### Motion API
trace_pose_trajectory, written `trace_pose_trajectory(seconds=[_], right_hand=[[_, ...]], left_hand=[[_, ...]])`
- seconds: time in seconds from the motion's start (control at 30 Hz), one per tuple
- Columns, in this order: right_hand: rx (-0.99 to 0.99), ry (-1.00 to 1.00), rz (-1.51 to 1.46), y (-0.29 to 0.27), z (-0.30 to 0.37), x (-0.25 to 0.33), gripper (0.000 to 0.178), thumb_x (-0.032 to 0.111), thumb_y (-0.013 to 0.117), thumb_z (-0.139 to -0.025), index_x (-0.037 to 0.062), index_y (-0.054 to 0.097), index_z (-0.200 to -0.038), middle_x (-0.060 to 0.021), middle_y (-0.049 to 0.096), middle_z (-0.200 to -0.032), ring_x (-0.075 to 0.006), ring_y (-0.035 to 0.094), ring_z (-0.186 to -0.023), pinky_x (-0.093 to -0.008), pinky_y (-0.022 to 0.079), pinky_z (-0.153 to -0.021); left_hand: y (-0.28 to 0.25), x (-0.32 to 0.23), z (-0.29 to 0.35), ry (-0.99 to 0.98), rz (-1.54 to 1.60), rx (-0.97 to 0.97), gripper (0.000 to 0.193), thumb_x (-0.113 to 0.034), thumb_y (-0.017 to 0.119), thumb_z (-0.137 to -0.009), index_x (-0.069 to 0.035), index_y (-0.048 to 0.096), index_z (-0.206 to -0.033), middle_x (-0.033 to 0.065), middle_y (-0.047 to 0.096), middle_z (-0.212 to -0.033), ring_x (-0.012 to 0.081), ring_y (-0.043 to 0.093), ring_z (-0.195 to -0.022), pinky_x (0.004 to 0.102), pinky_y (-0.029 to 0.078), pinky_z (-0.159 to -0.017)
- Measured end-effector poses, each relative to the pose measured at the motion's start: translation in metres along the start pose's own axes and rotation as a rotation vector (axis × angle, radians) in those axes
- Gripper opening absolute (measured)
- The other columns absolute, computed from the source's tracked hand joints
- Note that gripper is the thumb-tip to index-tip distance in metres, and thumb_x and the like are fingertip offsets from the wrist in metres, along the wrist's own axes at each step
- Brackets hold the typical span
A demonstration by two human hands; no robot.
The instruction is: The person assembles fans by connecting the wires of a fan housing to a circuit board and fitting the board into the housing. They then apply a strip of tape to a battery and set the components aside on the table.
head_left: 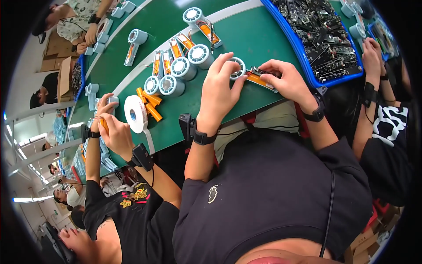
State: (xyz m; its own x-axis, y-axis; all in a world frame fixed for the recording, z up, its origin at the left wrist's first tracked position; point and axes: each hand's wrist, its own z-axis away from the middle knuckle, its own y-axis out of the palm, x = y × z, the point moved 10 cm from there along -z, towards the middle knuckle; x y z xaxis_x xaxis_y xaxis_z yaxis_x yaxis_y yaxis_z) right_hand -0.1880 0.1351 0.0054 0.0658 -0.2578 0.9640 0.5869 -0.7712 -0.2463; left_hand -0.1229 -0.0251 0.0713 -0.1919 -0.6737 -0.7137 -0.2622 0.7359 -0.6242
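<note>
My left hand point(216, 90) curls its thumb and fingers around the round light-blue head of a small handheld fan point(238, 68). The fan's open handle points right, showing an orange battery point(258, 79) and thin red wires. My right hand point(288, 81) is closed at the handle's far end, thumb and fingers on a small dark circuit board point(260, 71) above the battery. Its fingertips partly cover the board, so I cannot tell whether it sits in the handle. Left of my left hand stand several similar fans point(183, 68), handles open with orange batteries showing.
A blue tray point(308, 72) heaped with circuit boards lies at the right. A white tape roll point(135, 114) and loose orange batteries point(153, 105) lie to the left on the green table point(246, 31). Co-workers' hands point(116, 134) work at left, others point(372, 59) at right.
</note>
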Motion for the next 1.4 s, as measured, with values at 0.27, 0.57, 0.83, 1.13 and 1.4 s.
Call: trace_pose_trajectory(seconds=[0.27,0.57,0.83,1.13,1.4], right_hand=[[-0.022,0.003,0.005,0.003,0.005,0.001,0.018,0.007,0.071,-0.094,-0.0062,0.067,-0.105,-0.0101,0.073,-0.091,-0.0131,0.066,-0.08,-0.0289,0.054,-0.074],[-0.03,-0.037,0.08,0.001,0.0,0.006,0.019,0.003,0.072,-0.092,-0.003,0.066,-0.108,-0.0042,0.07,-0.092,-0.0083,0.062,-0.081,-0.0256,0.051,-0.075],[-0.032,-0.026,0.078,-0.003,0.002,0.003,0.021,0.002,0.074,-0.089,-0.0035,0.066,-0.107,-0.0048,0.071,-0.093,-0.0086,0.063,-0.082,-0.0261,0.051,-0.076],[-0.015,-0.019,0.098,0.001,0.002,0.006,0.02,0.002,0.074,-0.089,-0.0042,0.067,-0.107,-0.0057,0.072,-0.092,-0.0087,0.064,-0.082,-0.0253,0.051,-0.075],[-0.031,-0.064,0.159,-0.001,0.004,0.011,0.023,0.004,0.075,-0.088,-0.0056,0.067,-0.108,-0.0073,0.072,-0.091,-0.0104,0.064,-0.081,-0.0263,0.051,-0.075]], left_hand=[[0.027,-0.012,-0.021,0.035,-0.368,0.193,0.024,-0.015,0.077,-0.083,-0.009,0.07,-0.105,0.0101,0.069,-0.113,0.0334,0.069,-0.093,0.0444,0.058,-0.083],[0.044,-0.003,-0.034,-0.134,-0.547,0.336,0.012,-0.004,0.07,-0.079,-0.005,0.072,-0.091,0.0137,0.068,-0.098,0.0371,0.065,-0.096,0.045,0.058,-0.081],[-0.014,-0.054,-0.016,0.141,-0.53,-0.043,0.011,-0.007,0.072,-0.082,-0.005,0.071,-0.093,0.0122,0.068,-0.095,0.0331,0.066,-0.087,0.0431,0.057,-0.072],[0.028,-0.029,0.019,-0.101,-0.618,0.265,0.029,-0.022,0.075,-0.089,-0.013,0.073,-0.116,0.0075,0.071,-0.083,0.0276,0.072,-0.076,0.0406,0.055,-0.062],[0.03,-0.042,0.023,-0.071,-0.723,0.269,0.015,-0.009,0.065,-0.09,-0.007,0.072,-0.103,0.0056,0.069,-0.067,0.0214,0.072,-0.064,0.0329,0.054,-0.052]])
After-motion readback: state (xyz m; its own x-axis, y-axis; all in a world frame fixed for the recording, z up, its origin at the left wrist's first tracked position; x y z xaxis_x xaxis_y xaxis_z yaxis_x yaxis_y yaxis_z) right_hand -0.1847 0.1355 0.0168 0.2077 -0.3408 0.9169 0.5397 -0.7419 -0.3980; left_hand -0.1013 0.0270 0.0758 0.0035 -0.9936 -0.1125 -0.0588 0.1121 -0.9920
